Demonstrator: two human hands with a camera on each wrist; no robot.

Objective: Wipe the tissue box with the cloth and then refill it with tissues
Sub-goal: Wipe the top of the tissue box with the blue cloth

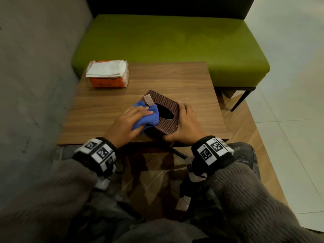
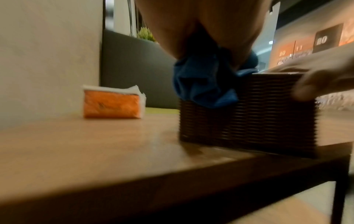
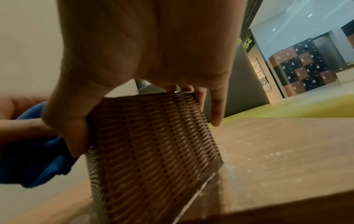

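**Wipe under way, refill waiting**

The box (image 1: pixel 163 111), dark woven wicker with an oval slot on top, sits at the near edge of the table (image 1: pixel 184 81), turned at an angle. The cloth (image 1: pixel 147 116), blue and bunched, is pressed on the box's top left side, spilling over its edge. The left hand (image 1: pixel 128 120) has fingers laid over the cloth and thumb tucked round it, so it's gripping the wad. The right hand (image 1: pixel 185 125) clamps the box's right side, thumb on the near corner and fingers along the far edge, steadying it.

So it's the wiping step, with the slot looking dark and empty. The tissues (image 1: pixel 107 73), an opened orange pack with white sheets showing, wait at the far left corner, well apart. Next, I'd say, comes covering the remaining sides with the brace held firm, since the box sits close to the table's lip and could slide off.
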